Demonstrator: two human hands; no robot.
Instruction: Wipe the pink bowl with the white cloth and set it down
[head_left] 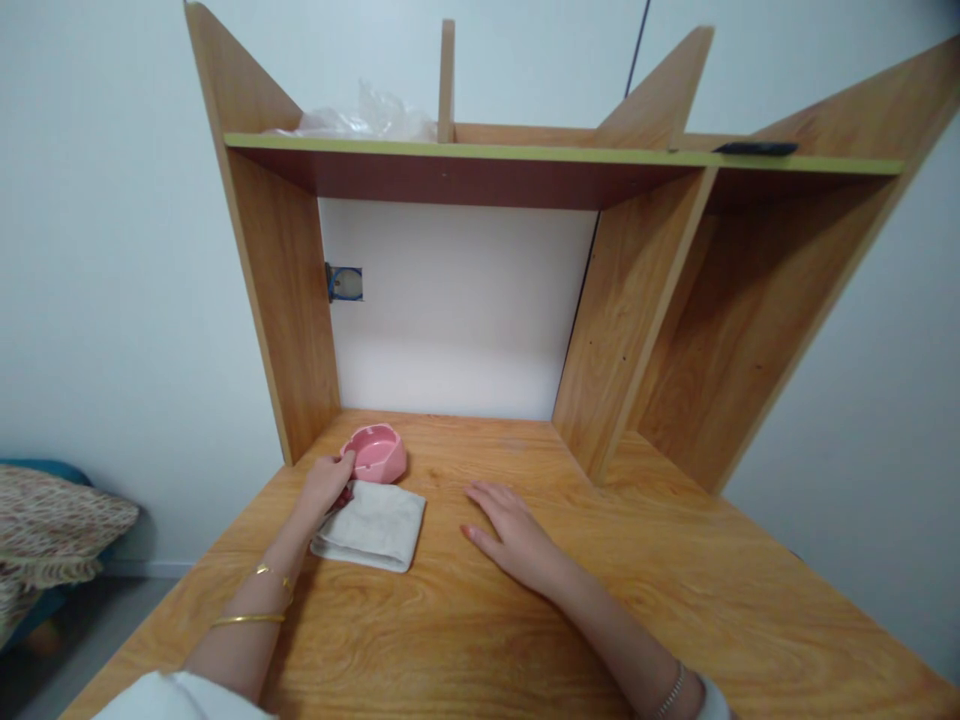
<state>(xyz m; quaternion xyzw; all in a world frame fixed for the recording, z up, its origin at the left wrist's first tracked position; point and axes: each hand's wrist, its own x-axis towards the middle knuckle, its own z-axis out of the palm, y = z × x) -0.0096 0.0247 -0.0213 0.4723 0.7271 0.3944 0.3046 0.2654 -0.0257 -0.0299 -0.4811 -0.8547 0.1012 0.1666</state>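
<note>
At the left part of the wooden desktop [420,640], left hand [328,485] is on the pink dish [390,466], fingers at its near-left rim; can't tell if that's a proper grip or just contact. Dish sits upright, looks empty, toward the back left of the desk. Small dark red patch by the left hand's underside, too small to identify. Right hand [519,537] holds nothing: palm down over bare desk, fingers extended, thumb apart, well right of the dish. Folded pale cloth [375,527] lies flat just in front of the dish, between the hands, its left edge beside the left wrist. Left forearm has a gold bangle [249,620] plus a thin gold bracelet [264,570]; right wrist, a silver bracelet [671,690]. White sleeve [180,697] at bottom left. Behind: wooden hutch, left side panel [285,310], divider [630,310] on the right, white back between them with a wall box [346,283] showing blue wire. Upper shelf [487,178] carries crumpled clear plastic [367,118] at left, a flat black item [757,148] at right. Far left, off the desk: patterned fringed fabric [60,525] over something blue.
</note>
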